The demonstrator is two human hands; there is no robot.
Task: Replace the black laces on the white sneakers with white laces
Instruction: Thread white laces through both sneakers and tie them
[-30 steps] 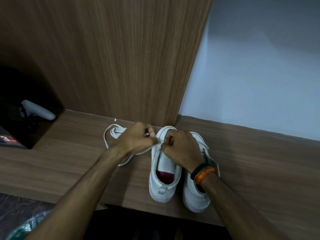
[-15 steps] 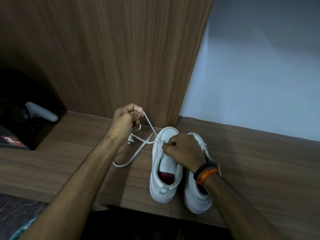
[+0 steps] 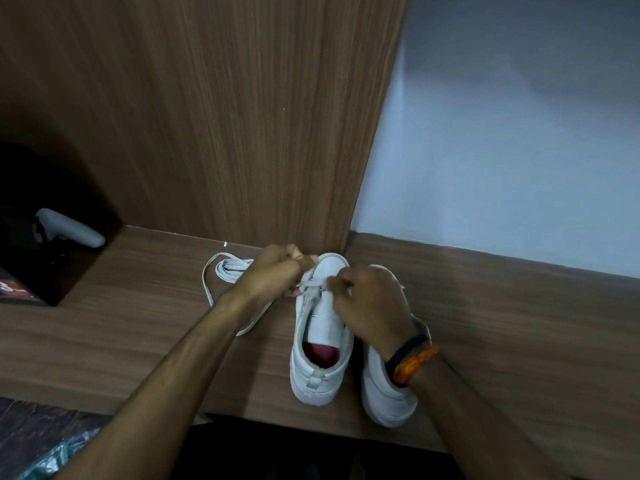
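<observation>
Two white sneakers stand side by side on the wooden shelf (image 3: 502, 323), toes toward the back panel. The left sneaker (image 3: 320, 341) shows a red insole and carries a white lace (image 3: 311, 284) across its front eyelets. My left hand (image 3: 277, 271) pinches that lace at the shoe's left side near the toe. My right hand (image 3: 370, 303) pinches the lace on the shoe's right side and covers much of the right sneaker (image 3: 388, 393). A loose white lace (image 3: 228, 271) lies bunched on the shelf to the left, partly behind my left hand.
A tall wooden panel (image 3: 242, 133) rises right behind the sneakers. A grey handle-shaped object (image 3: 72, 230) lies in a dark recess at the left. A pale blue wall (image 3: 502, 150) stands to the right. The shelf's front edge runs just below the sneakers' heels.
My left hand, which had pulled the lace up and away to the left, has come back down to the sneaker's toe. The lace now lies slack across the eyelets. My right hand stays on the shoe.
</observation>
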